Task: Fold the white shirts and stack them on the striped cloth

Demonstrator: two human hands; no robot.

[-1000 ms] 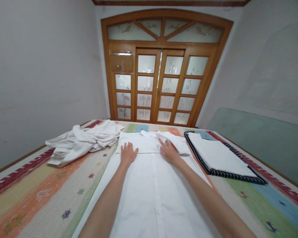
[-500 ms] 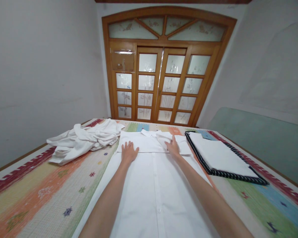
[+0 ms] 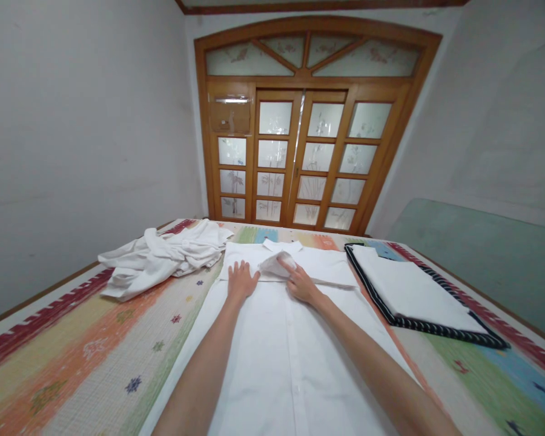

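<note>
A white button-up shirt (image 3: 263,339) lies flat, front up, with its collar (image 3: 282,246) at the far end. A folded band of its fabric, probably the sleeves, runs across just below the collar. My left hand (image 3: 242,281) rests on the left part of that band, palm down with fingers spread. Near the shirt's middle my right hand (image 3: 300,284) is closed on a sleeve end (image 3: 277,264), which stands slightly raised off the shirt. Part of this cloth is covered by the fingers.
To the left is a crumpled heap of white clothing (image 3: 163,257). On the right, a folded white garment (image 3: 418,290) lies on a black striped one (image 3: 436,327). A colourful striped cover (image 3: 95,357) spreads beneath everything. Wooden glazed doors (image 3: 295,151) stand beyond.
My right hand has moved left from the shirt's right side to its middle, bringing the sleeve end along. The left hand stays in place on the fabric. The view has shifted slightly.
</note>
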